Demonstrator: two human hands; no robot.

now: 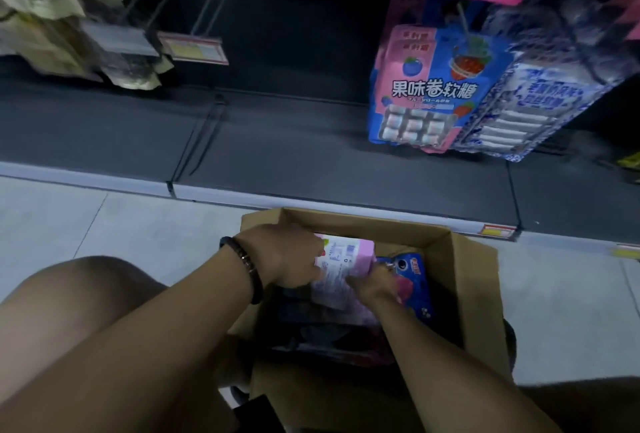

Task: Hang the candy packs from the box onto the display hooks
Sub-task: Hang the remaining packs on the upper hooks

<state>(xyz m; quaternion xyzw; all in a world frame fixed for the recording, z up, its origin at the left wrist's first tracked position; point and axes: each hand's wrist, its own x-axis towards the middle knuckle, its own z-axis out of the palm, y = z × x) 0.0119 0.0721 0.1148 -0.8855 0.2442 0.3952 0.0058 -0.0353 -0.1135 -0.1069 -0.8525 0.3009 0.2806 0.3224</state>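
An open cardboard box [464,280] sits on the floor in front of me. Both hands reach into it. My left hand [287,256], with a dark bracelet on the wrist, grips the left edge of a pink candy pack [349,256] lying back side up. My right hand [372,285] pinches the same pack at its lower right. A blue pack [414,269] lies beside it in the box, with darker packs below. Empty wire hooks [204,6] stick out of the dark display at upper left. Blue and pink candy packs [433,96] hang on hooks at the right.
A dark bottom shelf [277,155] runs across the display, with price tags [194,48] on the hook ends. Pale packs [41,16] hang at far left, blue-white packs [540,110] at far right. My bare knee [79,290] is at lower left. Grey floor tiles surround the box.
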